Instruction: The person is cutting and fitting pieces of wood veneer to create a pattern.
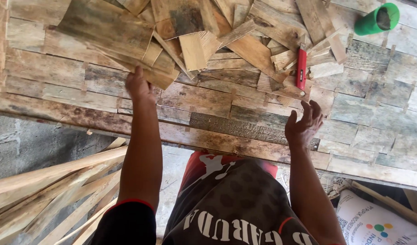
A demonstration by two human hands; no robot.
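Left hand (138,85): reaches far over the bench, fingers curled onto the near edge of the offcut pile (172,31). Fingertips rest on a flat slat (161,78) at the pile's near-left corner; a closed grip cannot be confirmed, touching only.
Slat axis: long axis runs left-far to right-near, slanted across the bench planks. It lies directly beyond the fingertips.
Right hand (304,123): raised above the bench, palm turned left, fingers spread and loosely bent, holding nothing.
Cutter (301,69): red, lies on the right fringe of the pile, long axis near to far, just beyond the right hand and apart from it.
Nearer hand: left for the slat, right for the cutter.
Bench (381,122): patchwork of weathered boards; near edge (217,143) runs left to right in front of the person.
Open room: bare strip of boards between pile and near edge; wider bare area to the right.
Cup (376,19): green, tipped on its side, far right, well apart from both hands.
Below bench: pale long strips (49,190) at left, white sack (376,224) at right.
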